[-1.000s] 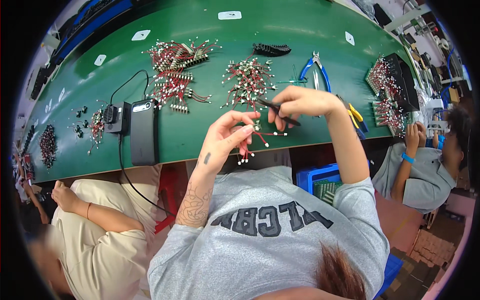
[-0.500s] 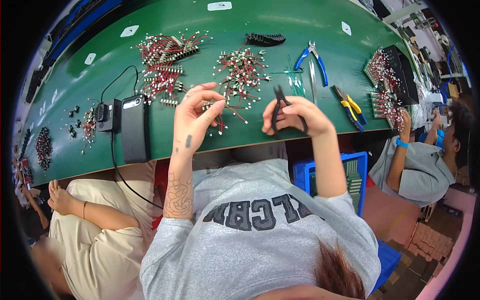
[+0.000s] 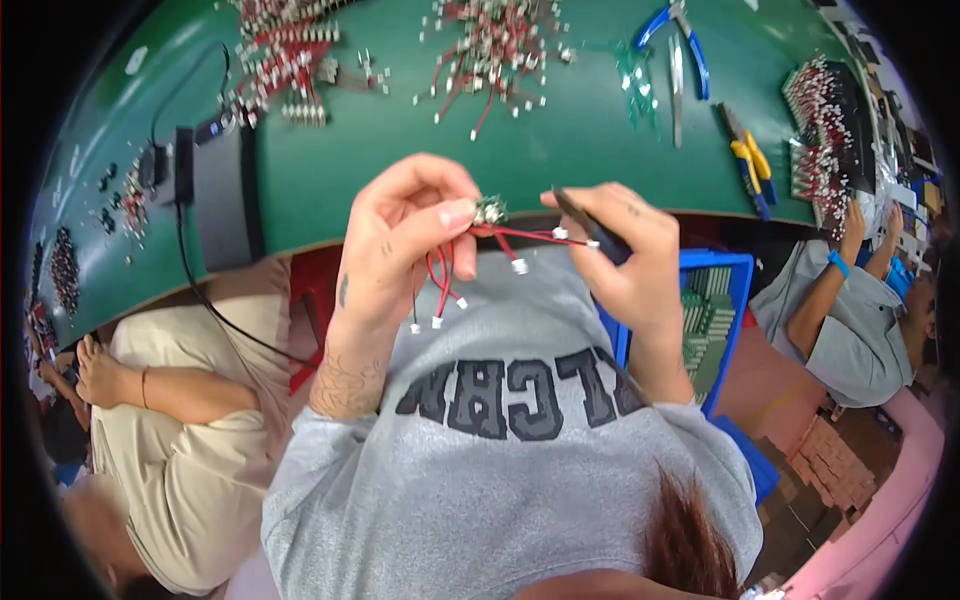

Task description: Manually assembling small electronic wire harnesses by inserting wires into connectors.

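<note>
**Desk:** What do I put under this one?

**Operator:** From my remote feed: the left hand [image 3: 405, 235] pinches a small circuit board [image 3: 490, 210] between thumb and fingertips, held up over the near edge of the green table [image 3: 560, 160]. Red wires [image 3: 445, 285] with white end plugs hang from the board, down past the left palm toward the grey sweatshirt [image 3: 500, 470].

**Desk:** And the other hand?

**Operator:** The right hand [image 3: 630, 265] is closed around a slim black tool [image 3: 590, 225], probably tweezers. Its tip points left, toward the board. One pair of wires [image 3: 535, 238] runs roughly level from the board to the right, ending in a plug at the right hand's fingers.

**Desk:** So which way does the piece lie?

**Operator:** The board sits at the left fingertips, just left of the tool tip; the two are near but I cannot tell if they touch. The level wires give the long axis, left to right between the hands. The left hand is the nearer one, since it holds the board.

**Desk:** Anything around them?

**Operator:** Beyond the hands, a heap of similar wired pieces [image 3: 495, 45]; beyond the right hand, blue-handled pliers [image 3: 685, 50] and yellow-handled cutters [image 3: 748, 160]. Off past the left hand, a black box [image 3: 220, 190] with a cable. Right of the right hand, a blue crate [image 3: 715, 300], and another person's sleeve [image 3: 850, 330] further out.
</note>
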The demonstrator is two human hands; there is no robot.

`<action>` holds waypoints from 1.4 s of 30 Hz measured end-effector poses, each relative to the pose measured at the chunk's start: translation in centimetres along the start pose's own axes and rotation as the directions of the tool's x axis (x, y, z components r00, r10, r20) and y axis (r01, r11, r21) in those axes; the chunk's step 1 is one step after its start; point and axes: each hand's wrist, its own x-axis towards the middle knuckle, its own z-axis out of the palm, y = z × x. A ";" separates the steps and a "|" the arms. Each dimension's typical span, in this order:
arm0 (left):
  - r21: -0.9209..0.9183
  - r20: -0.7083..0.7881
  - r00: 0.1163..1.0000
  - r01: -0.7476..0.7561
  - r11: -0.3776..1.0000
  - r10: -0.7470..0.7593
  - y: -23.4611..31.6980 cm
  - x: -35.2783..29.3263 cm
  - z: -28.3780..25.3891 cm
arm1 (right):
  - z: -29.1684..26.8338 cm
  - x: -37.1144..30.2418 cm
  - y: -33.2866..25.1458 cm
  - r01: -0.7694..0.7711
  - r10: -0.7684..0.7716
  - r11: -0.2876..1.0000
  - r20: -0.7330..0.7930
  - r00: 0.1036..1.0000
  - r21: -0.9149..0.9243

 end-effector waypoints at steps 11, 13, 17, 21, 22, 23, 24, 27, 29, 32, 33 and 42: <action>0.296 -0.055 0.998 -0.024 0.955 0.042 -0.2 -0.2 1.4 | 0.1 0.1 0.2 0.132 -0.115 0.983 0.128 0.985 -0.131; 0.291 -0.050 0.998 -0.012 0.957 0.027 -0.2 -0.1 1.3 | 0.3 0.1 0.2 0.135 -0.122 0.981 0.100 0.987 -0.137; 0.300 -0.049 0.999 0.003 0.954 0.012 -0.2 -0.1 1.5 | 0.2 0.1 0.2 0.145 -0.134 0.978 0.078 0.988 -0.148; 0.316 -0.060 0.998 0.009 0.949 0.011 -0.4 -0.1 1.7 | -0.3 0.1 0.2 0.164 -0.150 0.966 0.080 0.985 -0.200; 0.322 -0.066 0.998 0.007 0.947 0.015 -0.4 -0.1 1.7 | -0.4 0.2 0.1 0.173 -0.157 0.954 0.085 0.984 -0.245; 0.328 -0.072 0.997 0.005 0.945 0.019 -0.5 -0.1 1.7 | -0.6 0.2 0.1 0.183 -0.163 0.940 0.091 0.982 -0.289; 0.334 -0.078 0.997 0.004 0.943 0.024 -0.6 -0.1 1.7 | -0.7 0.2 0.1 0.192 -0.169 0.924 0.097 0.981 -0.332; 0.360 -0.075 0.997 0.001 0.933 0.028 -0.5 -0.1 1.8 | -0.8 0.2 0.0 0.203 -0.181 0.912 0.096 0.979 -0.357; 0.384 -0.070 0.997 -0.002 0.923 0.031 -0.4 -0.1 1.9 | -0.9 0.1 0.0 0.214 -0.192 0.898 0.096 0.977 -0.383; 0.398 -0.067 0.998 0.007 0.917 0.021 -0.5 -0.1 1.8 | -1.1 0.1 0.1 0.223 -0.201 0.891 0.095 0.975 -0.397; 0.405 -0.065 0.998 0.012 0.914 0.016 -0.6 -0.1 1.8 | -1.1 0.0 0.1 0.227 -0.206 0.887 0.095 0.974 -0.403; 0.408 -0.050 0.999 0.021 0.913 -0.001 -0.8 0.0 2.1 | -2.1 0.2 0.6 0.248 -0.217 0.867 0.121 0.969 -0.431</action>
